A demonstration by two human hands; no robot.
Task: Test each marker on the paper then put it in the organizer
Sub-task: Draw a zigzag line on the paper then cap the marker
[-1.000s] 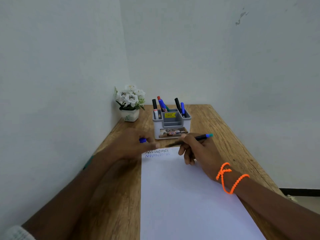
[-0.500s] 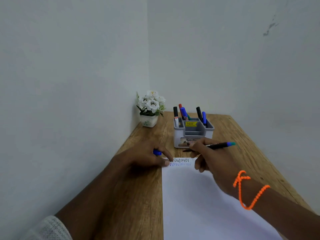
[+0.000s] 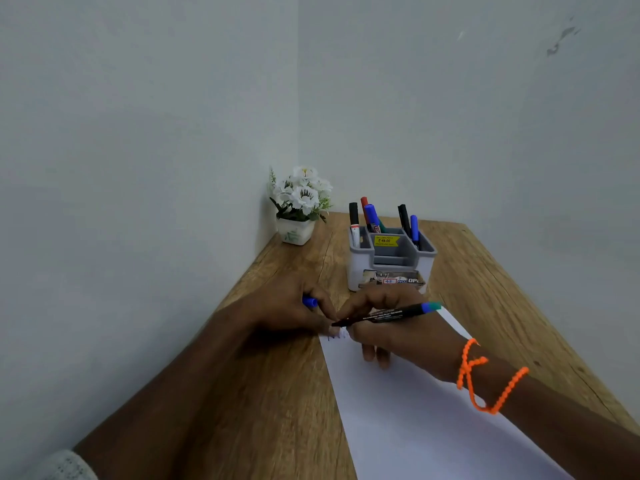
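- Wooden table [image 3: 277, 393] in a pale corner carried everything.
- Right hand [image 3: 391, 327] gripped the marker [image 3: 391, 312], whose tip had come down from mid-air a moment earlier onto the paper [image 3: 433, 420], at its far left corner; testing looked under way.
- Left hand [image 3: 291, 310] held the blue cap [image 3: 310, 301], fingertips pressing that corner.
- Organizer [image 3: 391, 261] stood just beyond, holding other markers.

Black marker [image 3: 388, 313] with blue end, white paper [image 3: 433, 420], grey organizer [image 3: 360, 268].
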